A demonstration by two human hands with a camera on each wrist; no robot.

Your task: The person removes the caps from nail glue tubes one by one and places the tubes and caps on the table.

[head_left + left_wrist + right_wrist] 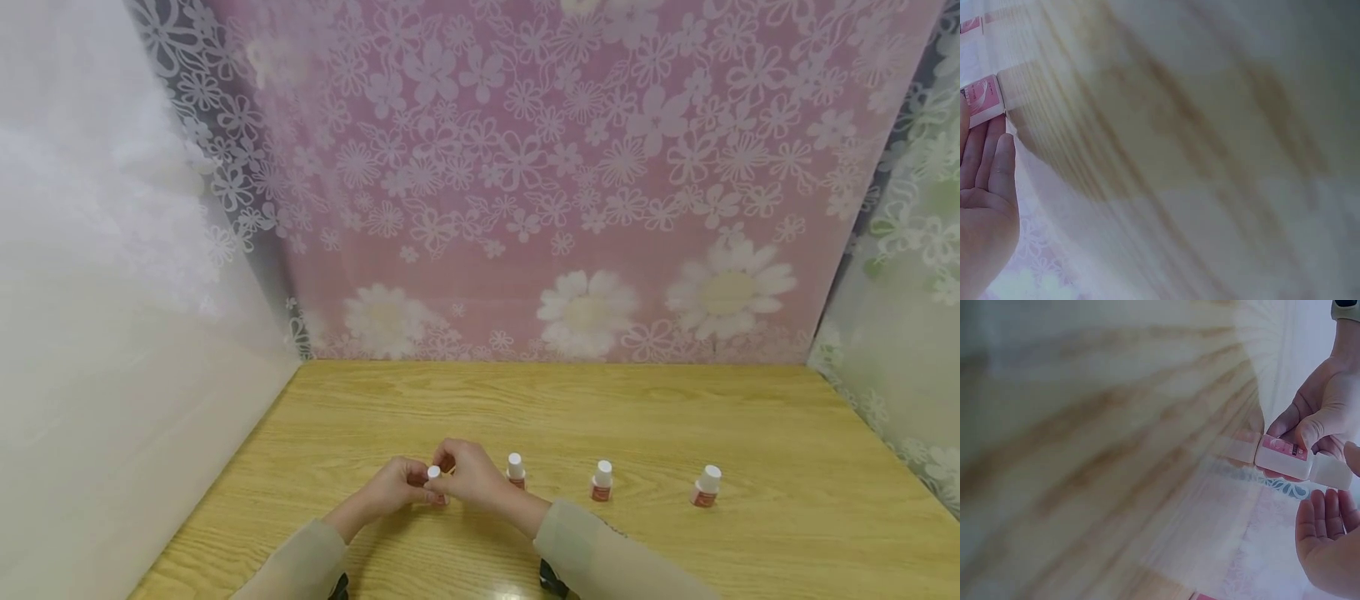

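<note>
1. Grips the first bottle (441,501) in the left hand (392,486), between thumb and fingers.
2. Pinches the white cap (434,472) in the right hand (471,477), between thumb and bent fingers.
3. Holds the first bottle upright on the table (637,550), left of the others, with the cap on.
4. Shows, in the right wrist view, a pink label (1282,447) beside the left thumb, and the right fingertips close under the cap.
5. Shows, in the left wrist view, the left fingers against the first bottle, near the picture's left edge.
6. Has the second bottle (515,472) just beside the right hand, partly hidden by it.
7. Has the third bottle (602,481) farther right, and the fourth bottle (706,486) farthest right, both upright, white-capped and red-labelled.
8. Wears pale sleeves (303,558) on both arms.
9. Backs the table with a pink flowered curtain (525,167), flanked by a white sheet (112,333) at left and a flowered sheet (911,333) at right.
</note>
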